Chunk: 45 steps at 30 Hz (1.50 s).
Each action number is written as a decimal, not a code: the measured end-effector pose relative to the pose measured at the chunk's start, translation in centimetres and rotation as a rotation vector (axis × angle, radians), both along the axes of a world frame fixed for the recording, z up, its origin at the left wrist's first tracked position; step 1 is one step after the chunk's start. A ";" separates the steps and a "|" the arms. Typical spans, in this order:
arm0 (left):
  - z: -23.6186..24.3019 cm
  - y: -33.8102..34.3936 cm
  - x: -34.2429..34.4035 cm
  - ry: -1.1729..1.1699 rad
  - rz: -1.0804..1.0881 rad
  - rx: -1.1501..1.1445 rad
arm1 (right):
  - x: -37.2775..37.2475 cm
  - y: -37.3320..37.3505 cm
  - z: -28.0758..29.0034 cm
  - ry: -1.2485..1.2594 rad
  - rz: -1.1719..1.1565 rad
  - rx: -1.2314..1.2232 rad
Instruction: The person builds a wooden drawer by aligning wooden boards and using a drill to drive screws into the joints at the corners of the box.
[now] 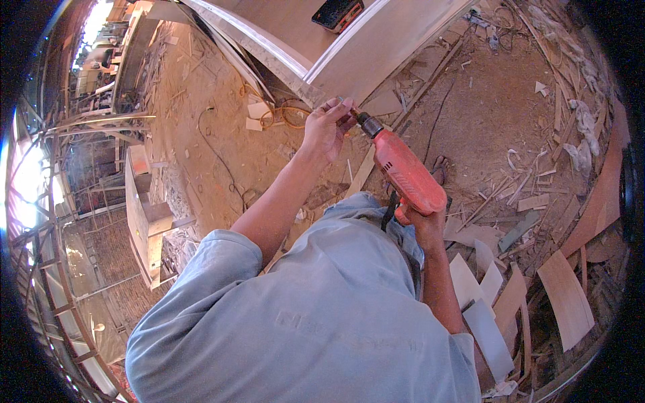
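My right hand point(428, 227) is wrapped round the handle of a red power drill point(408, 171), which points up and to the left. Its black chuck point(368, 125) ends close to the fingers of my left hand point(328, 127). Those fingers are pinched together at the drill's tip, by the near corner of a wooden cabinet point(376, 64) with white-edged panels. Whatever small thing lies between them is too small and too covered to name. A dark case-like object with orange parts point(338, 15) rests inside the cabinet.
An orange cord point(290, 117) lies coiled on the dirt floor left of the cabinet corner. Wood offcuts and curved sheets point(566, 300) litter the right side. At left stands a wooden box frame point(142, 218). A thin dark cable point(218, 158) crosses the floor.
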State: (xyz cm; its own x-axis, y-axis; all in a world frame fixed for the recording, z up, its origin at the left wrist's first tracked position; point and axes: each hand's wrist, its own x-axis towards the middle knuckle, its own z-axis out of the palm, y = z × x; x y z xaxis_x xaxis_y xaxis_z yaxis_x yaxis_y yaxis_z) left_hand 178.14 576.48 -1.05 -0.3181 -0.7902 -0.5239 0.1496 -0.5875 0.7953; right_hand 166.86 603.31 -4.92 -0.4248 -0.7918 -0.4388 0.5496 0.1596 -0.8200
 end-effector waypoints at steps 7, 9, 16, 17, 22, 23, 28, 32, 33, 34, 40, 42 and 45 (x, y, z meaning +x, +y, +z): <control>0.1 -0.2 0.0 -0.012 -0.025 -0.010 | -0.2 0.2 -0.3 -0.022 0.042 0.006; 0.2 -0.2 0.0 -0.023 -0.014 -0.006 | -0.2 -0.1 0.1 0.006 0.021 0.005; 0.2 0.2 -0.2 0.033 -0.002 0.048 | -0.2 0.5 -2.2 0.123 0.091 0.065; 0.2 0.1 -0.2 0.035 0.001 0.052 | -0.2 0.7 -2.7 0.146 0.095 0.084; 0.4 -0.3 0.0 0.056 -0.044 0.039 | -0.4 0.5 -1.2 0.336 0.090 0.135; 0.6 -0.3 0.0 0.056 -0.037 0.031 | -0.3 0.5 -1.1 0.397 0.077 0.127; 1.2 -0.5 -0.2 -0.005 -0.028 -0.008 | -0.6 0.2 -0.7 0.439 0.075 0.111; 2.6 -0.2 -1.0 -0.100 -0.087 -0.215 | -0.1 0.4 -0.8 0.508 0.047 0.080; 2.2 -0.6 -0.8 -0.111 -0.112 -0.215 | -0.1 0.5 -1.2 0.502 0.077 0.099; 2.1 -0.9 -0.6 -0.125 -0.137 -0.213 | -0.1 0.5 -1.6 0.494 0.110 0.119; 1.8 -1.5 -0.2 -0.080 -0.145 -0.138 | 0.5 0.3 -3.2 0.341 0.095 0.117; 1.5 -1.6 -0.2 -0.058 -0.152 -0.109 | 0.6 0.6 -4.4 0.297 0.082 0.101; 1.6 -1.6 0.0 -0.047 -0.142 -0.099 | 0.7 0.5 -4.0 0.287 0.078 0.098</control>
State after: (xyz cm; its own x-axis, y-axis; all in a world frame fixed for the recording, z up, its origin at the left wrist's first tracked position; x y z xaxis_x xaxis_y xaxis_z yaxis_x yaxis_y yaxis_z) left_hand 178.12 574.85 0.52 -0.4075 -0.7874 -0.4625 0.0317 -0.5184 0.8546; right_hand 167.54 603.83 -8.97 -0.4816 -0.7869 -0.3857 0.2810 0.2782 -0.9185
